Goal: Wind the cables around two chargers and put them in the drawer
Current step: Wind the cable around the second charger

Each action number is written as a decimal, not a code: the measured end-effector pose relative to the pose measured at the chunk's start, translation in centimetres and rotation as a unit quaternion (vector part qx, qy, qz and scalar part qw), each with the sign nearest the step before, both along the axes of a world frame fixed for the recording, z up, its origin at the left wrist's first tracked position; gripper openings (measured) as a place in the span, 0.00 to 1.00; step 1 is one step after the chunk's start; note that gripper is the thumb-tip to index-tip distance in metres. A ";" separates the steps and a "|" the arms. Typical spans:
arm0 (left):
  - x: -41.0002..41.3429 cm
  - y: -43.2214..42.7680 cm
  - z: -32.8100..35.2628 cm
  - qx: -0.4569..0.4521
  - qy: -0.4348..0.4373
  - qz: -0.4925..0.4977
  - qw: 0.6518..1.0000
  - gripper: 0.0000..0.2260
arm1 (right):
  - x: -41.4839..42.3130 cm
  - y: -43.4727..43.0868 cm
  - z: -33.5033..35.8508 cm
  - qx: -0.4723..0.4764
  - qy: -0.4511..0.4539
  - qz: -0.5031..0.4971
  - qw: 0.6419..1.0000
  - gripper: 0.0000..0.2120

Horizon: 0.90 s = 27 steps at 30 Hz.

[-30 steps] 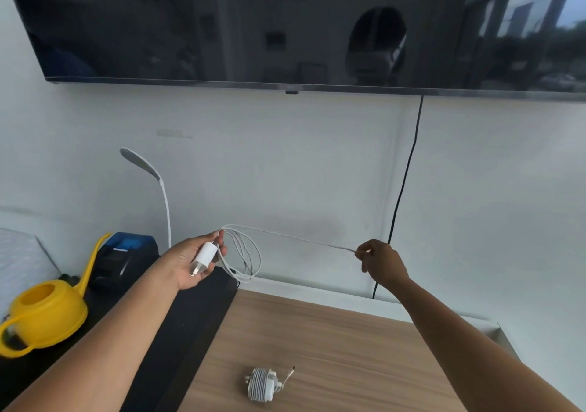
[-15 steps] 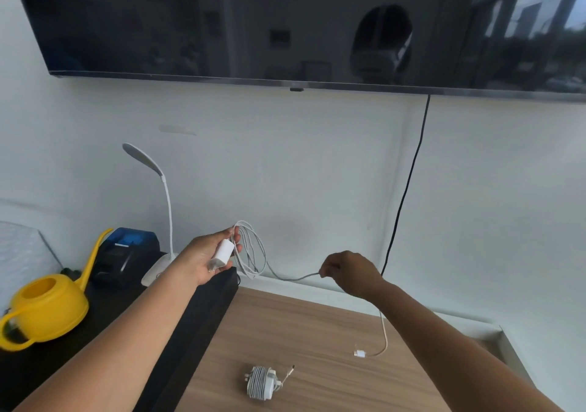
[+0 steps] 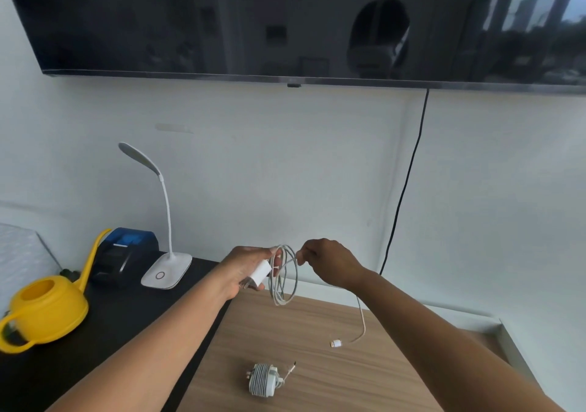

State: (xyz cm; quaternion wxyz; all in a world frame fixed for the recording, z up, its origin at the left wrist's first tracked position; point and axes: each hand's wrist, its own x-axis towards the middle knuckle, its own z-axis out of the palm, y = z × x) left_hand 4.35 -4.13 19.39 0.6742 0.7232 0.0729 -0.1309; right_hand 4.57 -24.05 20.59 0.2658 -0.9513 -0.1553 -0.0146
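My left hand [image 3: 244, 269] holds a white charger [image 3: 259, 276] above the wooden top, with several loops of its white cable [image 3: 283, 280] hanging beside it. My right hand [image 3: 329, 264] pinches the same cable close to the loops. The cable's loose tail drops under my right wrist to a small white plug [image 3: 335, 344] lying on the wood. A second white charger [image 3: 263, 379], its cable wound tightly round it, lies on the wooden top [image 3: 333, 386] near me. No drawer is in view.
On the black counter [image 3: 126, 316] at the left stand a yellow watering can [image 3: 44, 307], a black and blue device [image 3: 123, 258] and a white desk lamp [image 3: 165, 266]. A dark TV [image 3: 285, 22] hangs on the wall, its black cord [image 3: 409, 174] running down.
My right hand has moved left from an arm's width away to right beside the charger, bringing the cable into another loop. The cable's plug end has dropped onto the wood.
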 end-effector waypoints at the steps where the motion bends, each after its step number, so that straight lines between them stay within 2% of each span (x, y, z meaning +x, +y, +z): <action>1: 0.0 -0.2 -0.1 0.013 0.003 -0.010 1.000 0.11 | 0.1 0.0 -0.1 0.003 0.004 -0.006 1.000 0.15; 5: -0.2 -0.8 -0.3 0.027 0.020 -0.094 0.995 0.13 | 0.6 -0.4 -0.4 0.017 0.016 -0.028 0.999 0.12; 7: -0.5 -0.9 -0.3 0.024 0.029 -0.123 0.992 0.15 | 0.7 -0.6 -0.5 0.031 0.021 -0.043 0.998 0.14; 10: -0.8 -1.0 0.0 0.011 0.039 -0.140 0.989 0.15 | 0.9 -0.9 -0.4 0.045 0.018 -0.069 0.996 0.18; 13: -0.8 -0.8 0.2 0.015 0.047 -0.156 0.986 0.16 | 1.1 -1.3 -0.5 0.071 0.027 -0.077 0.994 0.16; 18: -0.3 0.4 0.2 -0.011 0.061 -0.144 0.988 0.14 | 1.9 -2.8 -1.2 0.076 0.007 -0.109 0.991 0.05; 27: 0.2 3.6 0.8 -0.104 0.060 -0.087 0.989 0.07 | 2.9 -6.5 -3.9 0.032 0.015 -0.185 0.982 0.08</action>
